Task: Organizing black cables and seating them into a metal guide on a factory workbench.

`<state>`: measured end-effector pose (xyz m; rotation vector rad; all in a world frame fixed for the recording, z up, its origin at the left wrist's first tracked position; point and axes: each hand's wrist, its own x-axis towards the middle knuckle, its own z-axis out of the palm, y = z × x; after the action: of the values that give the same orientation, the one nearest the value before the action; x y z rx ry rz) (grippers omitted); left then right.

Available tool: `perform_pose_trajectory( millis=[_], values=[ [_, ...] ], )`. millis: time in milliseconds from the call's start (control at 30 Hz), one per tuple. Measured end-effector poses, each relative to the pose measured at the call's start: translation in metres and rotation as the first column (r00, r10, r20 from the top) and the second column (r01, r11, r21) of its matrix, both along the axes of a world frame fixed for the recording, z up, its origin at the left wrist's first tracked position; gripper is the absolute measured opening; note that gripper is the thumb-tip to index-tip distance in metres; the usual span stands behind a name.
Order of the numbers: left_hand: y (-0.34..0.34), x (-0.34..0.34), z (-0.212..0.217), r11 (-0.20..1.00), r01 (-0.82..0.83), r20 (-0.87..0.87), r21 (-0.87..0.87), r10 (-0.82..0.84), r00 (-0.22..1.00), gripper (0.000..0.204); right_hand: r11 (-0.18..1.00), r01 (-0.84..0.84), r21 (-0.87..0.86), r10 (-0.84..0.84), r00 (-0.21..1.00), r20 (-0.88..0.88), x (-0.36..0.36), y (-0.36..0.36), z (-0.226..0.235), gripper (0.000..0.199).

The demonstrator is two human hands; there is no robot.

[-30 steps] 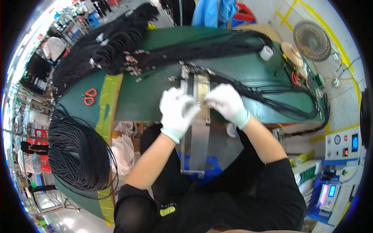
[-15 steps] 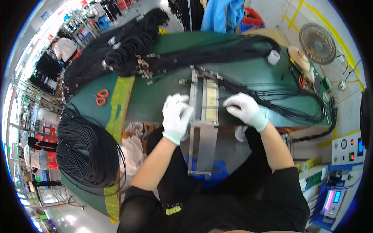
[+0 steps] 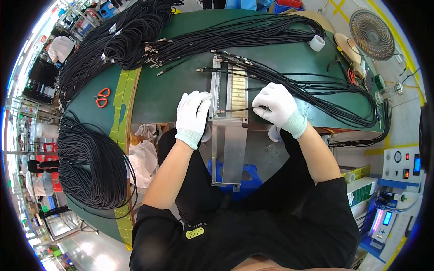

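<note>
My right hand (image 3: 276, 107), in a white glove, pinches a thin black cable (image 3: 242, 109). The cable's end lies across the near part of a metal fixture (image 3: 230, 151) with a row of brass-coloured slotted blocks (image 3: 238, 88). Left of the fixture's long rail (image 3: 216, 88), my gloved left hand (image 3: 193, 116) has its fingers stretched out close together, with nothing seen in it. Past my right hand lies a bundle of black cables (image 3: 312, 92), some of its connector ends resting over the far part of the fixture.
More cable bundles (image 3: 217, 40) spread along the back of the green table (image 3: 176, 90), with a large coil (image 3: 92, 167) at the left. Red-handled scissors (image 3: 103, 97), a white roll (image 3: 317, 43) and a fan (image 3: 372, 34) stand around. The fixture overhangs the near edge.
The whole view has shifted, so the table appears higher. My left hand has drawn slightly away from the rail. My right hand stays by the fixture's right side, its cable now plainly seen.
</note>
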<state>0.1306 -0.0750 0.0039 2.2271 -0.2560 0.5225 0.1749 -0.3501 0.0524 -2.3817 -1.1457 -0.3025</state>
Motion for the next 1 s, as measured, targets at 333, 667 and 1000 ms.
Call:
perform_pose_trajectory(
  millis=[333, 667, 1000],
  values=[
    [-0.006, -0.002, 0.005, 1.000, -0.002, 0.016, 0.016, 0.002, 1.000, 0.023, 0.999, -0.032, 0.013, 0.032, 0.999, 0.035, -0.001, 0.004, 0.006, 0.011],
    [-0.042, -0.016, 0.026, 0.813, 0.168, 0.029, 0.558, -0.221, 0.975, 0.043, 0.993, 0.089, 0.082, -0.096, 0.991, 0.089, 0.018, 0.000, -0.008, 0.022],
    [-0.035, -0.006, 0.017, 0.974, -0.035, 0.196, 0.225, -0.010, 0.981, 0.032, 0.994, -0.005, 0.110, -0.001, 0.999, 0.051, 0.021, 0.021, -0.006, 0.012]
  ],
)
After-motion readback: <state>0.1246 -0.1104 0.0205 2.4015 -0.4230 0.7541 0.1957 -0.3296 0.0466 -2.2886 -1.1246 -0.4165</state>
